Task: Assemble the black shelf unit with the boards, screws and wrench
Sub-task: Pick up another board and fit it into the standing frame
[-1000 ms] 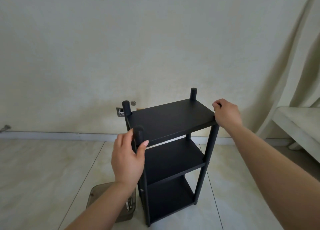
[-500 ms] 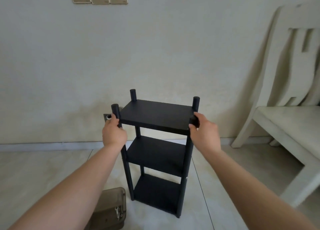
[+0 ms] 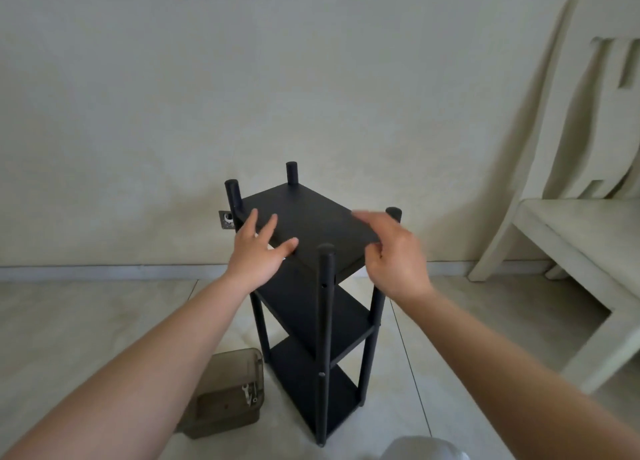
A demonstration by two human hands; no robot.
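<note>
The black shelf unit (image 3: 311, 286) stands upright on the floor (image 3: 86, 321), looking fully built. The left hand (image 3: 258, 251) rests spread on its top board (image 3: 304, 224); the blurred right hand (image 3: 391, 251) hovers loosely curled at the right edge, gripping nothing. Next, probably a steadiness check.

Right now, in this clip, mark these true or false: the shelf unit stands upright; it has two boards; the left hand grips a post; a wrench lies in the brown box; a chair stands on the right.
1. The shelf unit stands upright: true.
2. It has two boards: false, three.
3. The left hand grips a post: false, its fingers are spread at the top board.
4. A wrench lies in the brown box: true.
5. A chair stands on the right: true.
</note>
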